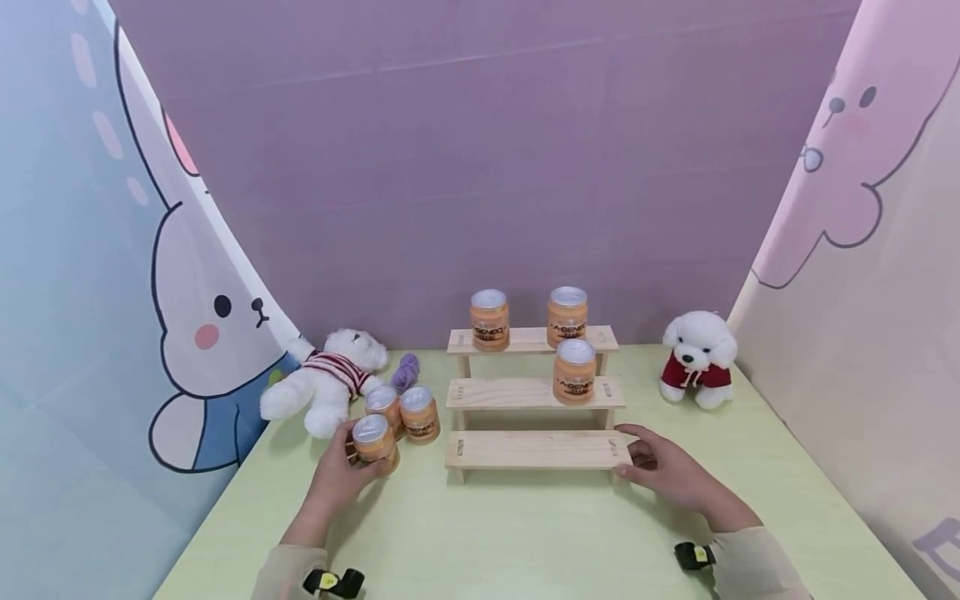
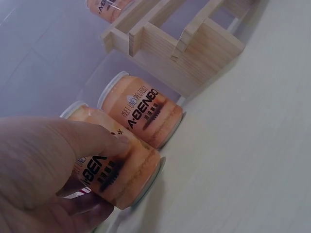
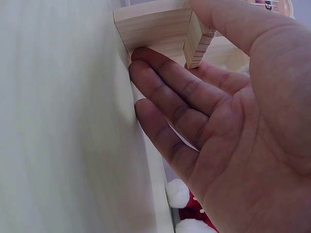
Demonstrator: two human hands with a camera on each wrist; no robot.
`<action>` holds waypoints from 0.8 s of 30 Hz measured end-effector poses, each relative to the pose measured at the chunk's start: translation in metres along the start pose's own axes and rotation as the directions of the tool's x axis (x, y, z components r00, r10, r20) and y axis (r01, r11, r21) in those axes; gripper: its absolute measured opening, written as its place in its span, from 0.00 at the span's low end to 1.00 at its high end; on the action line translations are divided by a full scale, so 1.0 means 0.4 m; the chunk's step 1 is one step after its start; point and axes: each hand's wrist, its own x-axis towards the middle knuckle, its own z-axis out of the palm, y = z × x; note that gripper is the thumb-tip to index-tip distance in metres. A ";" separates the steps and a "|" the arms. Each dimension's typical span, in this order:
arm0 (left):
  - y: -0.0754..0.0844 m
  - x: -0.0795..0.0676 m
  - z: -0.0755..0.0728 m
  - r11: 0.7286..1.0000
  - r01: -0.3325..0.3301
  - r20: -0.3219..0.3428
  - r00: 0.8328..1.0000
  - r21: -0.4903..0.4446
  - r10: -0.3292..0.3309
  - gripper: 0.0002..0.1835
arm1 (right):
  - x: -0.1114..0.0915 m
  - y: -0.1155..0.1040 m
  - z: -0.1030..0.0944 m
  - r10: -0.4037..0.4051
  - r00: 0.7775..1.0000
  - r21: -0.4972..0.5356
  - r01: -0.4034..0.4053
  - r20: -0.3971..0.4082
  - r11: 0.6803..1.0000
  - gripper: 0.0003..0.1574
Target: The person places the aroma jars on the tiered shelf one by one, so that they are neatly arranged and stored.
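Note:
My left hand [image 1: 341, 477] grips an orange can [image 1: 375, 448] with a silver lid, at the left of the table. In the left wrist view the thumb lies across the label of this can [image 2: 138, 177], and its base is tilted close over the table. Two similar cans stand right behind it, one [image 1: 420, 417] to the right and one [image 1: 382, 402] farther back. My right hand [image 1: 671, 475] holds the right end of the lowest board of a three-step wooden shelf [image 1: 536, 450]. Thumb and index finger straddle the board's end [image 3: 198, 46]; the other fingers extend below.
Two cans stand on the top step, at left [image 1: 491, 323] and right [image 1: 567, 320]; another can [image 1: 574, 375] sits right on the middle step. A white plush bear [image 1: 322, 387] and purple yarn [image 1: 406, 372] lie at left. A plush dog [image 1: 697, 358] sits at right.

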 end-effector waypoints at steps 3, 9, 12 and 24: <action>0.000 0.000 0.001 1.000 0.016 -0.001 1.000 -0.006 -0.016 0.43 | 0.000 0.000 0.001 0.000 1.000 0.000 0.000 -0.001 1.000 0.47; 0.001 -0.004 0.001 0.999 0.041 -0.007 0.999 -0.017 -0.041 0.42 | 0.002 -0.001 0.002 0.006 1.000 0.004 -0.006 0.004 1.000 0.47; 0.003 -0.008 0.001 0.998 0.052 -0.013 0.999 -0.022 -0.052 0.42 | 0.002 -0.001 0.004 0.005 1.000 0.004 -0.005 0.006 1.000 0.46; 0.009 -0.001 0.016 0.997 0.059 -0.047 0.997 -0.046 -0.061 0.40 | -0.001 -0.004 0.002 0.004 1.000 0.000 -0.004 -0.005 1.000 0.47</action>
